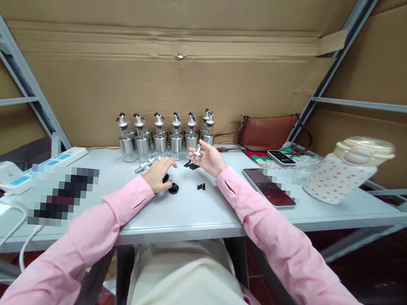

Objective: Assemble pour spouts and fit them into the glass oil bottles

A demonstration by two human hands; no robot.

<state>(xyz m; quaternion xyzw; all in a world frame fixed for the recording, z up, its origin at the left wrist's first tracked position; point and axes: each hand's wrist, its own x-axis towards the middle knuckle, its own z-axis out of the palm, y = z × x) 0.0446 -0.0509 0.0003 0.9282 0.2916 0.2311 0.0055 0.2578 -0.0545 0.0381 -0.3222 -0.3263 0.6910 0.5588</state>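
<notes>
My right hand is raised over the table, its fingers closed on a small silver pour spout held upright. My left hand is low over the tabletop, palm down, with thumb and fingers curved and apart. Beneath it a black cap is partly hidden, and a round black cap lies by the thumb; whether the thumb touches it I cannot tell. More silver spouts lie beyond the left hand. Several small black pieces sit between my hands. Black levers lie below the right hand.
Several glass-and-steel bottles with spouts stand along the cardboard wall. On the right are a phone, a brown bag, a small keypad device and a dotted jug. A power strip with cables lies left.
</notes>
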